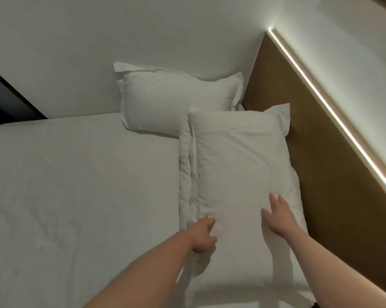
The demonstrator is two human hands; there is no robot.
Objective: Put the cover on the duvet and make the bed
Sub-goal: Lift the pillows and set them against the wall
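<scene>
A white pillow [238,165] lies lengthwise on the bed against the wooden headboard. My left hand [204,235] grips its left flap near the front, fingers curled into the fabric. My right hand [276,215] lies flat on the pillow's top with straight, spread fingers. A second white pillow [176,101] leans against the wall just beyond, its corner touching the first. The white duvet [76,185] spreads smooth over the bed to the left, with light creases near the front.
The wooden headboard [316,174] runs along the right with a lit strip [334,116] on its upper edge. A white wall [121,41] stands behind the bed. A dark opening [7,101] shows at the far left.
</scene>
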